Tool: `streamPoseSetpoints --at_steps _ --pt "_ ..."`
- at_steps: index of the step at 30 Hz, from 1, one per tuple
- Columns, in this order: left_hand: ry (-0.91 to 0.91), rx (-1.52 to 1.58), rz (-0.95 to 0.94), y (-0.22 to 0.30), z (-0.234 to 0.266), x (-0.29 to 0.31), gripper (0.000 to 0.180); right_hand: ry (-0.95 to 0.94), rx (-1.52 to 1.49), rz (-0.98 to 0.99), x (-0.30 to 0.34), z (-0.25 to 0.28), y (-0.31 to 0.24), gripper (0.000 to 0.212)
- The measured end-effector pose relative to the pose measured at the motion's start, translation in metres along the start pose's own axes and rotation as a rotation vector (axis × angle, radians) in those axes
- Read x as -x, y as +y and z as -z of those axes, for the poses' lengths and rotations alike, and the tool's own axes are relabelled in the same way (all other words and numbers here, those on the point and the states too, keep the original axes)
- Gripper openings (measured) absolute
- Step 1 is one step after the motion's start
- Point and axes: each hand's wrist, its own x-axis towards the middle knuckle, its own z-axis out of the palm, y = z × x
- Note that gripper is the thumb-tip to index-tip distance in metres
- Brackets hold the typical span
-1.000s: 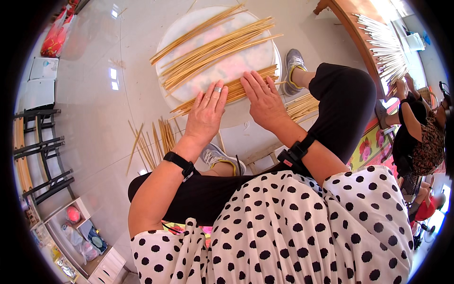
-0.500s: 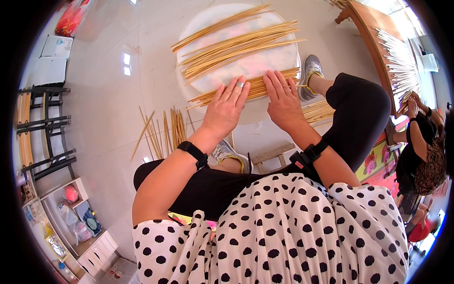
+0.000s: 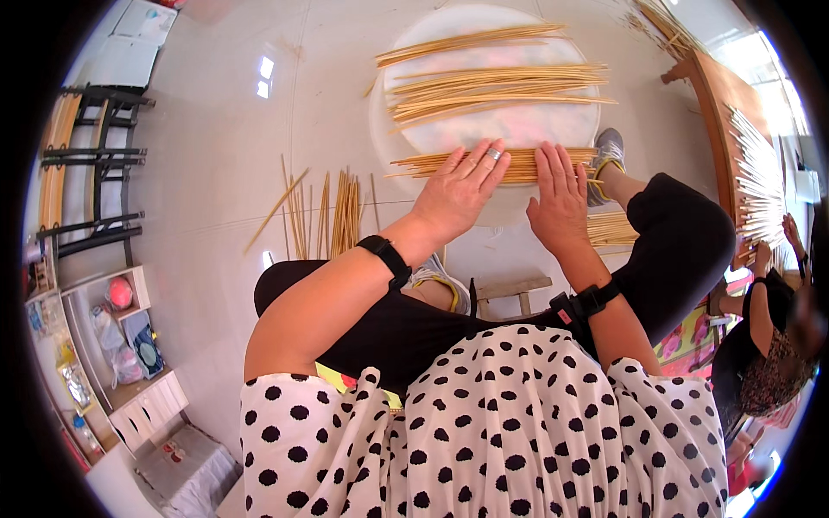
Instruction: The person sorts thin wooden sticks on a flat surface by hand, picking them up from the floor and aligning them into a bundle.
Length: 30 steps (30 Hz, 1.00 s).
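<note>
A round white tabletop (image 3: pixel 509 128) stands before me with thin tan sticks in separate groups. Along its near edge lies a bundle of sticks (image 3: pixel 522 164), and both my hands rest flat on it. My left hand (image 3: pixel 458 192), with a ring on one finger, presses the bundle's left half, fingers stretched out. Fingers pointing away from me, my right hand (image 3: pixel 559 200) lies on the right half. Farther back are a wider group of sticks (image 3: pixel 501 91) and a thinner group (image 3: pixel 471 41), both untouched. What lies under my palms is hidden.
More sticks lie on the floor to the left (image 3: pixel 341 216) and beside my right leg (image 3: pixel 611 229). A small wooden stool (image 3: pixel 511 289) is between my legs. At right, another person (image 3: pixel 760 345) handles pale sticks (image 3: pixel 760 186) by a wooden table (image 3: pixel 721 138). Shelves (image 3: pixel 112 345) stand left.
The view has shifted, so the table appears farther right. My hands stay flat on the near bundle, which now lies more level. The other person's hands have moved slightly.
</note>
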Motion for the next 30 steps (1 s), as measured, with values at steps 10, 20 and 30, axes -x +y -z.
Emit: streamPoseSetpoints --at_steps 10,20,30 --pt "-0.002 0.030 0.014 0.000 0.005 0.002 0.072 0.012 0.010 0.016 -0.001 -0.004 -0.001 0.081" --pt "-0.086 0.109 0.043 0.003 0.010 0.001 0.083 -0.050 -0.076 0.011 -0.002 0.012 -0.003 0.088" --pt "-0.139 0.074 0.042 0.004 0.010 -0.003 0.087 -0.042 -0.124 -0.006 0.004 0.022 -0.017 0.079"
